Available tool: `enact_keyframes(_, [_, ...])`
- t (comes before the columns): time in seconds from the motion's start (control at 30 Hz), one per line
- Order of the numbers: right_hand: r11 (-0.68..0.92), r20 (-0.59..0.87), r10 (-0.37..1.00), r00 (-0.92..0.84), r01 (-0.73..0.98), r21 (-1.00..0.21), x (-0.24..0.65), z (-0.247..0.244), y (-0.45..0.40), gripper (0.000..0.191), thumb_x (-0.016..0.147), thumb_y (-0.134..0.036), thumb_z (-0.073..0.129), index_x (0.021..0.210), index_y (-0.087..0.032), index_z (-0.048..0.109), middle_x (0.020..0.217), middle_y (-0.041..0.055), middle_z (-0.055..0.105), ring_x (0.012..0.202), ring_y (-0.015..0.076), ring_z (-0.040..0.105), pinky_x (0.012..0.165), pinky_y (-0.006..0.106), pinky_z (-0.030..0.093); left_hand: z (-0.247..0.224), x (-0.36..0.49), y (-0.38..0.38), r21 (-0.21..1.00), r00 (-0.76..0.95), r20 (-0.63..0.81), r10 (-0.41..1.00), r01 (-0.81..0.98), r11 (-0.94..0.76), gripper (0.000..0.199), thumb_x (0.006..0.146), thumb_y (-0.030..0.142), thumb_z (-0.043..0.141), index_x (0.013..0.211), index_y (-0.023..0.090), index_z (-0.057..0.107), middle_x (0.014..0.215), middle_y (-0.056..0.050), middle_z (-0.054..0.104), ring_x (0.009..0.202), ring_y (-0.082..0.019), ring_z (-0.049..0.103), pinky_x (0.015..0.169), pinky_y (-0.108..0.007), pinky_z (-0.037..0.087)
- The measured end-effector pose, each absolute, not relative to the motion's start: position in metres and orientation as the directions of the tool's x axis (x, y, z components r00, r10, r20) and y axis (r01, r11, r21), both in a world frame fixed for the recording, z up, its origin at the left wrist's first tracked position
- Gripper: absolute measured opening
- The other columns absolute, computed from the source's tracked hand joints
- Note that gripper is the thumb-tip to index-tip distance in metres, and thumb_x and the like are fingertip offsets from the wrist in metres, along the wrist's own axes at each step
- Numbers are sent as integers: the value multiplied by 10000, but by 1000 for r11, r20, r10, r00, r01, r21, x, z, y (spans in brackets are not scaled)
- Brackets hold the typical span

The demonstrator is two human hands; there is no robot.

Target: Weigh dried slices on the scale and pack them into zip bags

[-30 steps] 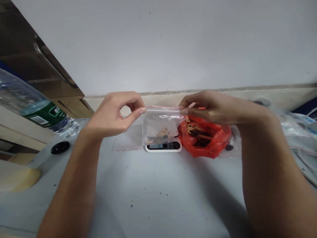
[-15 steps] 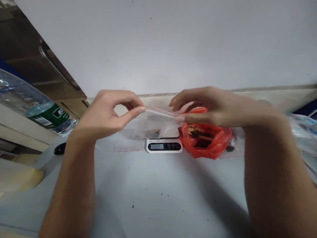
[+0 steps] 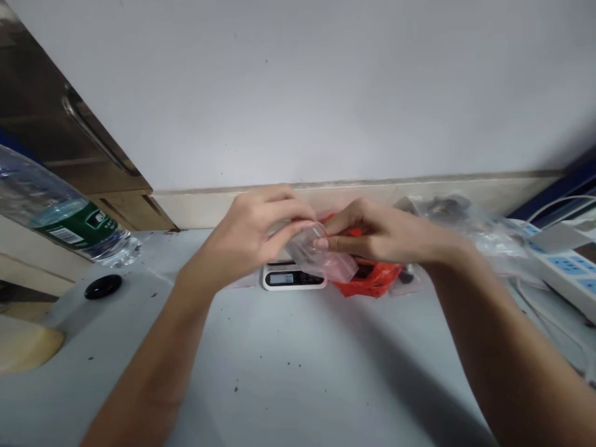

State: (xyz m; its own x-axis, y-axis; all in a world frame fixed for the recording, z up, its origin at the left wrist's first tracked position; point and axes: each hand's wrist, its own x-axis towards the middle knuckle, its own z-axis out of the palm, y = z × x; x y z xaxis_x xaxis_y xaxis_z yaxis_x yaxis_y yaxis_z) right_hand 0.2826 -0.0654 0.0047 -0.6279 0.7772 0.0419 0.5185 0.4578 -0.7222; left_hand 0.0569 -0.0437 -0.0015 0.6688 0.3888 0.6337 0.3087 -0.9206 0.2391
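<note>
Both hands pinch a clear zip-lock bag [image 3: 338, 264] by its upper edge, just above the table. My left hand [image 3: 261, 226] grips the left part of the edge between thumb and fingers. My right hand [image 3: 372, 230] has thumb and forefinger closed on it close by. Below the left hand is a small white digital kitchen scale [image 3: 294, 279], its display reading 0.0; the hands and bag cover most of its plate. A red plastic bag [image 3: 372, 282] stands right of the scale, partly hidden behind the zip-lock bag and right hand.
At left are a clear bottle with a green label [image 3: 79, 217], a black oval object [image 3: 103, 286] and a pale yellowish object [image 3: 32, 344]. Clear plastic bags [image 3: 470, 226] and a white power strip [image 3: 565, 270] lie at right. A wall [image 3: 298, 93] rises behind the table.
My hands have come closer together, and the zip-lock bag, stretched between them before, now hangs bunched and further right. The view has shifted, showing more of the right side.
</note>
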Motion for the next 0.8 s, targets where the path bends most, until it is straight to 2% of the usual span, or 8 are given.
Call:
enact_keyframes(0.13, [479,48,774,-631,535,-696,297,-6,-75,283,882,-367,614,664,-231,494,587,-40,455,522,119,406,493,273,344,-9,83,-53,220,686,654,318,230,-948,182,1000,67,596,935,183,720,972,-31,736,821,-136,669,711,-248,538])
enact_keyframes(0.23, [475,138,813,-566,506,-720,305,-17,-84,122,858,-345,620,827,-231,594,746,17,623,674,190,576,593,317,469,-11,104,-58,190,670,695,260,177,-966,220,1003,40,570,963,193,722,970,-35,723,851,-144,667,730,-263,557])
enact_keyframes(0.43, [452,269,873,-406,468,-760,338,-21,-95,211,953,-344,526,821,-224,638,779,40,695,717,207,645,674,360,556,-3,142,-63,88,560,806,192,208,-974,171,1032,153,617,977,261,738,1083,-60,734,1008,-208,656,861,-372,582])
enact_keyframes(0.5, [426,335,904,-267,476,-770,359,-14,-101,222,960,-357,551,996,-223,723,900,59,767,838,234,719,797,408,601,-2,149,-64,99,529,827,189,194,-976,130,1028,169,635,1028,244,742,1104,-69,731,999,-200,664,878,-358,584])
enact_keyframes(0.57, [396,465,885,0,525,-754,382,-7,-108,302,972,-351,564,1193,-244,740,1094,83,797,1053,272,742,983,487,578,-5,153,-63,134,554,808,198,155,-979,117,1025,160,635,1060,201,739,1089,-75,732,982,-186,677,871,-323,588])
enact_keyframes(0.67, [278,661,709,246,764,-582,416,-12,-116,390,1004,-279,486,1305,-292,733,1322,76,749,1300,296,658,1153,540,473,-17,160,-60,221,702,651,288,188,-957,130,1029,165,620,1058,178,746,1076,-59,742,994,-182,690,864,-298,585])
enact_keyframes(0.73, [176,691,712,123,922,-346,434,-31,-119,460,987,-246,444,1353,-281,720,1406,77,708,1393,308,589,1203,571,415,-25,165,-58,280,797,466,384,279,-919,158,1042,200,605,1051,188,762,1102,-51,747,1004,-191,699,843,-301,579])
enact_keyframes(0.8, [115,545,838,-5,979,-169,444,-57,-120,505,969,-299,438,1378,-191,713,1497,155,633,1462,385,510,1187,648,398,-31,169,-56,314,843,292,451,361,-878,194,1056,243,586,1061,196,774,1152,-56,745,1021,-207,705,823,-314,572])
